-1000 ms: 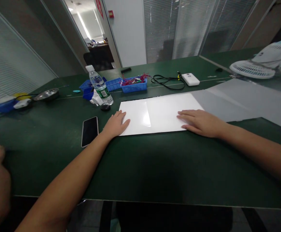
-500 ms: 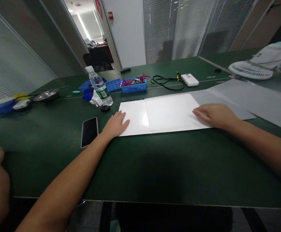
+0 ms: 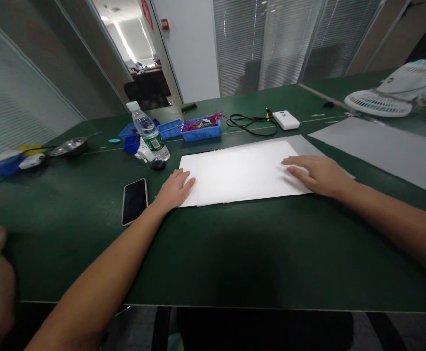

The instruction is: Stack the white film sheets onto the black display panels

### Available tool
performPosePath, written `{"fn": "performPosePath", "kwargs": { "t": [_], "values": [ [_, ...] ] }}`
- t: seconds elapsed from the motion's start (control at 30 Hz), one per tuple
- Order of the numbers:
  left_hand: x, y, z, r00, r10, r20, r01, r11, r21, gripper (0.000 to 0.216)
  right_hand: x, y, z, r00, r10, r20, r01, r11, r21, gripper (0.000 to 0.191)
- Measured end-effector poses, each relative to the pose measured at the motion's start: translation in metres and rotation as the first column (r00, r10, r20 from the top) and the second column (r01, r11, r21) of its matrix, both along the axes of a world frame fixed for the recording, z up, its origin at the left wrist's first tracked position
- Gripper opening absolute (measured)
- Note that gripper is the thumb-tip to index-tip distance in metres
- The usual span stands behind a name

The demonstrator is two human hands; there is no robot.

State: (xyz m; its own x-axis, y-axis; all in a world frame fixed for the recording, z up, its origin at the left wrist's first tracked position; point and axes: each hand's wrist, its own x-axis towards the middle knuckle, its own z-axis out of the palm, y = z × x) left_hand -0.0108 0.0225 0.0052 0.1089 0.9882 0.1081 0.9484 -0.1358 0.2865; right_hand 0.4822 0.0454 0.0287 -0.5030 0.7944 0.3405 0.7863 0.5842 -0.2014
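Head | left hand (image 3: 174, 189) flat on sheet (image 3: 242, 170) edge | right hand (image 3: 317, 174) flat, opposite edge

White sheet (image 3: 245, 170), dark green table (image 3: 234, 253), blue trays (image 3: 200, 131), black phone (image 3: 134, 201).

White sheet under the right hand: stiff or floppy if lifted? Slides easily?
Probably floppy: the thin white paper sheet lies dead flat and its edges show no thickness, so lifting it by one corner would likely make it droop. It is likely light and quick to slide on the smooth green table mat; the right hand lies flat on it.
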Motion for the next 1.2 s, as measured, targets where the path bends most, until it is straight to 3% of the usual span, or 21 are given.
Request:
{"fn": "performPosePath", "kwargs": {
  "t": [0.1, 0.17, 0.5, 1.0, 1.1, 1.2],
  "values": [
    [-0.002, 0.003, -0.004, 0.998, -0.037, 0.041, 0.036, 0.999, 0.017, 0.079, 0.016, 0.011, 0.0, 0.975, -0.197, 0.1, 0.199, 0.98, -0.013, 0.069],
    [-0.002, 0.004, -0.004, 0.997, -0.069, 0.042, 0.068, 0.998, 0.016, 0.081, 0.021, 0.015, -0.002, 0.963, -0.226, 0.146, 0.234, 0.972, -0.039, 0.073],
    [-0.004, 0.004, -0.005, 0.993, -0.087, 0.075, 0.088, 0.996, -0.01, 0.087, -0.007, 0.002, -0.009, 0.995, 0.066, 0.073, -0.064, 0.997, -0.034, 0.062],
    [-0.017, 0.015, -0.01, 0.988, -0.078, 0.134, 0.086, 0.995, -0.05, 0.077, -0.011, -0.001, -0.008, 0.968, 0.248, 0.025, -0.246, 0.967, -0.06, 0.05],
    [-0.017, 0.015, -0.012, 0.99, -0.09, 0.105, 0.095, 0.995, -0.043, 0.071, 0.005, 0.01, -0.004, 0.986, 0.164, 0.024, -0.163, 0.986, -0.036, 0.05],
    [-0.016, 0.015, -0.013, 0.992, -0.111, 0.063, 0.113, 0.993, -0.036, 0.071, 0.042, 0.03, -0.004, 0.991, -0.094, 0.092, 0.088, 0.994, 0.066, 0.057]
  ]
}}
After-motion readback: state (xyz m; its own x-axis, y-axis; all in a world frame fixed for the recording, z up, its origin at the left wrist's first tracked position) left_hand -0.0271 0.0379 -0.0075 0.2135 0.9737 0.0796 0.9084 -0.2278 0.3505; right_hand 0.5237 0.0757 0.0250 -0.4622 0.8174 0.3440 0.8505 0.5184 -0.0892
